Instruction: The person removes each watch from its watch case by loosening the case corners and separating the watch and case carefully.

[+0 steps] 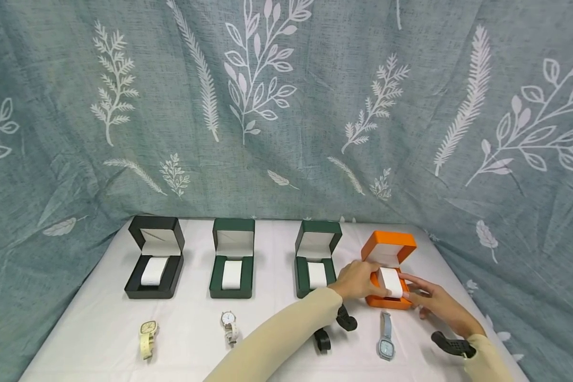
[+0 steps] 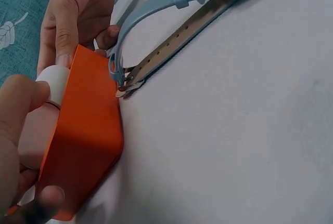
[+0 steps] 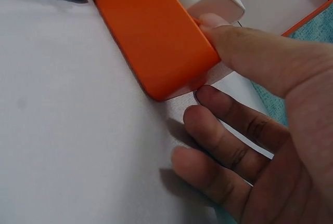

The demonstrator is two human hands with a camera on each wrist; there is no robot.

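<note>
An orange watch box (image 1: 389, 303) stands with its lid raised at the table's right, a white watch cushion (image 1: 391, 283) inside. My left hand (image 1: 358, 279) reaches in from the left; its thumb lies against the cushion, fingers bent around its side. On the opposite side is my right hand (image 1: 436, 305). In the right wrist view its thumb (image 3: 221, 31) is at the box rim beside the cushion and the other fingers curl below, near the outer wall. A light blue watch (image 1: 385, 339) lies in front of the box, its buckle close to the front wall.
Two green watch boxes (image 1: 231, 293) (image 1: 302, 286) and a black one (image 1: 148, 292) stand open to the left with white cushions. Nearer are a yellow watch (image 1: 147, 339), a white-strapped watch (image 1: 229, 324) and a black watch (image 1: 322, 339). Behind hangs a leaf-patterned curtain (image 1: 286, 175).
</note>
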